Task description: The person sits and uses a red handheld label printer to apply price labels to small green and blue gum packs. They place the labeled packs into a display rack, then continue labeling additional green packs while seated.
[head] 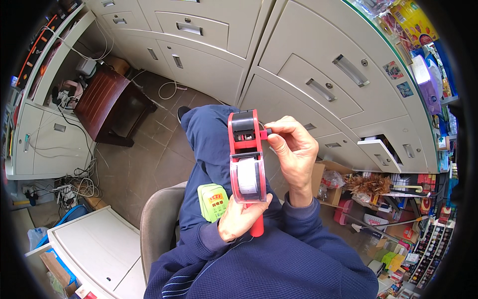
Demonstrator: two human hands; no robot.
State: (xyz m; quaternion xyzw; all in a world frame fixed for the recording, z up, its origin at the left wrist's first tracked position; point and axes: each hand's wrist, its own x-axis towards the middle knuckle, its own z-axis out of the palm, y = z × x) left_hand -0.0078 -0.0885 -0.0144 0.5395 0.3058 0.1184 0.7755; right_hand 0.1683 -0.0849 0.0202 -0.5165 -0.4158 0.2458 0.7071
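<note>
A red and black handheld price labeller [242, 145] is held upright above my lap, with a roll of white labels [247, 177] under its clear cover. My left hand [244, 216] grips the labeller's lower part near its red handle [257, 226]. Thumb and forefinger of my right hand [293, 149] pinch the black-tipped red knob [266, 133] on the labeller's right side. On my thigh, left of the labeller, lies a green packet [213, 202] bearing writing.
Beige drawer cabinets [209, 48] stand ahead. A dark red wooden stool [108, 97] and loose cables [80, 183] are at the left. A grey chair [160, 216] is beside me. A small drawer [379, 155] stands open at the right, above a cardboard box [336, 166] and a feather duster [368, 184].
</note>
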